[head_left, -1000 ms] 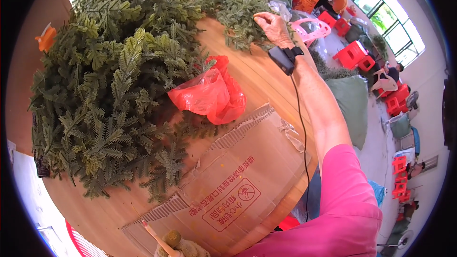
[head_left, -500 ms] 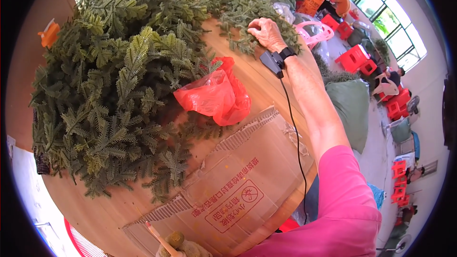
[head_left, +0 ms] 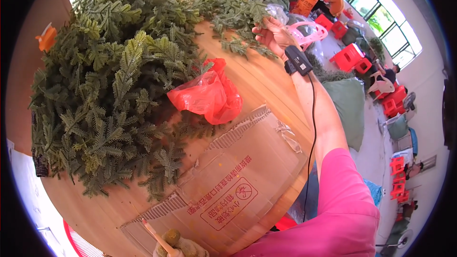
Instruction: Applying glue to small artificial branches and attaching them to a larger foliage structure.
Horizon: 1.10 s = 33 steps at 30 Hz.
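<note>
At the far right of the table, my right hand (head_left: 272, 34) has its fingers curled and closed on a green fir sprig (head_left: 255, 15). The sprig overlaps a flat heap of artificial fir branches (head_left: 221, 7) beside it. A black device (head_left: 298, 60) with a cable is strapped to my right wrist. At the bottom edge, what looks like my left hand (head_left: 188, 248) wears a stained, pale glove and is partly cut off. A slim pale stick (head_left: 159, 237) with a pinkish tip stands out of its grip.
A tall mound of fir branches (head_left: 109, 95) covers the table's left side. By it lie a red plastic bag (head_left: 209, 97) and a flattened cardboard sheet (head_left: 228, 185). Beyond the table are a green sack (head_left: 346, 109), red stools (head_left: 347, 57), a pink chair (head_left: 307, 33) and a seated person (head_left: 335, 4).
My right hand has turned over and drawn right, off the flat heap, with a sprig at its fingertips. My left hand stays at the bottom edge with the stick.
</note>
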Tool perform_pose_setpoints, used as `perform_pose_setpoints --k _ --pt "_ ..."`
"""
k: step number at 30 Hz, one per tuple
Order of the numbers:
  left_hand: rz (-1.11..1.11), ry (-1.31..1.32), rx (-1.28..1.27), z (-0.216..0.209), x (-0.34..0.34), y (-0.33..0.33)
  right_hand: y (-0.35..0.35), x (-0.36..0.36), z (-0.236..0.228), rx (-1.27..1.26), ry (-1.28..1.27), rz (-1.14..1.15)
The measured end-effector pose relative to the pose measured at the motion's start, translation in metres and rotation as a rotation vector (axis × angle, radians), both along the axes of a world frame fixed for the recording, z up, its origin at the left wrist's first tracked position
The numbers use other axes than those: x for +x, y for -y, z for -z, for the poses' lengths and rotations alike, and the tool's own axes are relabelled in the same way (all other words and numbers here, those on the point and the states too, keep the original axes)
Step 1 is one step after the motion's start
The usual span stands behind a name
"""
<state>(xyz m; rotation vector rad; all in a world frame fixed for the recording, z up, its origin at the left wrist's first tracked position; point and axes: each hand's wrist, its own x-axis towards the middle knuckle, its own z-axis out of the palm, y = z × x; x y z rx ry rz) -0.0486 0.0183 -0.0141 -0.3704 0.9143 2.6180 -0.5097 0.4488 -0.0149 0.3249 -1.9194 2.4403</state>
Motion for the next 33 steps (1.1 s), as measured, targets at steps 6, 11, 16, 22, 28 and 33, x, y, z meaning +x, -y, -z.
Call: perform_pose_setpoints --k 6,11,16,22,28,33 --pt "0.008 -0.115 -0.079 0.001 0.001 -0.003 0.023 0.056 -0.011 -0.218 0.014 -0.268" --pt "0.025 -0.104 -0.055 0.003 0.002 0.001 0.065 0.121 -0.033 -0.072 -0.016 -0.329" --pt "-0.072 -0.211 -0.131 0.009 0.01 -0.003 0.132 0.235 -0.046 0.37 -0.058 -0.294" --pt "-0.202 -0.234 -0.2 0.018 0.0 -0.008 0.177 0.33 -0.043 0.915 -0.666 -0.281" --pt "-0.406 -0.222 -0.161 0.005 0.023 -0.009 0.203 0.383 -0.022 1.138 -0.937 -0.223" --pt "-0.475 -0.306 -0.154 0.003 0.046 -0.003 0.223 0.411 -0.007 1.07 -0.892 -0.287"
